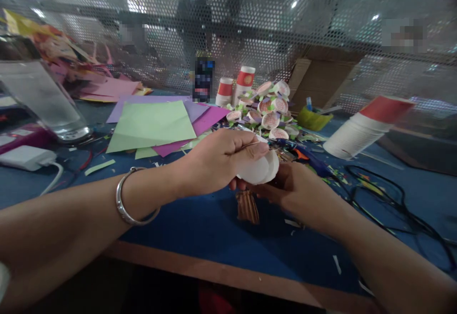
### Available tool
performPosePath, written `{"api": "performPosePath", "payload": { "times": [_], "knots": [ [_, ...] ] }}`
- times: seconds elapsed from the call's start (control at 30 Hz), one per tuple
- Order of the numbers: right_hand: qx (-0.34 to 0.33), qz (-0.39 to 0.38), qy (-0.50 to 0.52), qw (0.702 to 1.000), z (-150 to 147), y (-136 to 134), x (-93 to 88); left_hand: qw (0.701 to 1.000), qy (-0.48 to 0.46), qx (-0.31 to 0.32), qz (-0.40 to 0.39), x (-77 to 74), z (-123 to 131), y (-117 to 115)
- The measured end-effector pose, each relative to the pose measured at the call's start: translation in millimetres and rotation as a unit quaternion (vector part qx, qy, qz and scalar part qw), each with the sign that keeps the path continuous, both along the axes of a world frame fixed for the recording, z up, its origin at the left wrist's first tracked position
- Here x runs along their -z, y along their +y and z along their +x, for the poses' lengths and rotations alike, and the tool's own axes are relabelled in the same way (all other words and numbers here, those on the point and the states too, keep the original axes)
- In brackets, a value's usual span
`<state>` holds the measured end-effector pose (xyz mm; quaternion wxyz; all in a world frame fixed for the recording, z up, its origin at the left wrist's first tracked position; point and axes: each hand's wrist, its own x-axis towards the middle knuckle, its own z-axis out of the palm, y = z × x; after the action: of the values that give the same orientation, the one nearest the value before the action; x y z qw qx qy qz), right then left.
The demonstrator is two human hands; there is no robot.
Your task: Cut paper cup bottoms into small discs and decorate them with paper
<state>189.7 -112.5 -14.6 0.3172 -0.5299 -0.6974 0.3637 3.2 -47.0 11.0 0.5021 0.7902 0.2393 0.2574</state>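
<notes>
My left hand (224,159), with a silver bangle on the wrist, grips round white paper pieces (262,169) between thumb and fingers. Against their lower right edge is my right hand (296,185), fingers curled and partly hidden; whether it pinches them I cannot make out. Just below the hands, a ridged brown piece (248,207) lies on the blue table (200,230). Behind the hands is a pile of small decorated paper discs (270,120) with green and purple bits.
Coloured paper sheets (153,126) and a glass of water (46,97) are at the left. Red-and-white cups (244,83) stand at the back; a tilted cup stack (360,133), a yellow-green container (314,118) and black cable (396,202) are at the right.
</notes>
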Motion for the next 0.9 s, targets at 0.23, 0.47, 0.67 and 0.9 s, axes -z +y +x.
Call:
{"api": "performPosePath", "payload": {
  "times": [0.23, 0.47, 0.67, 0.9],
  "knots": [
    [0.151, 0.197, -0.054, 0.967, 1.4, -7.3, -14.5, 1.0, 0.015, -0.002, 0.002, 2.0, -0.7, 2.7],
    [0.11, 0.201, 0.011, 0.973, -10.8, -15.5, -17.6, 0.996, 0.084, -0.024, 0.03, 1.5, 0.8, -1.5],
    [0.102, 0.195, -0.005, 0.976, -10.4, -12.2, -12.8, 0.989, 0.119, -0.028, 0.079, -1.3, 2.1, -8.7],
    [0.131, 0.225, -0.045, 0.964, -9.6, -14.1, -12.1, 0.997, 0.075, 0.018, -0.029, 1.1, 1.8, -7.0]
  ]
}}
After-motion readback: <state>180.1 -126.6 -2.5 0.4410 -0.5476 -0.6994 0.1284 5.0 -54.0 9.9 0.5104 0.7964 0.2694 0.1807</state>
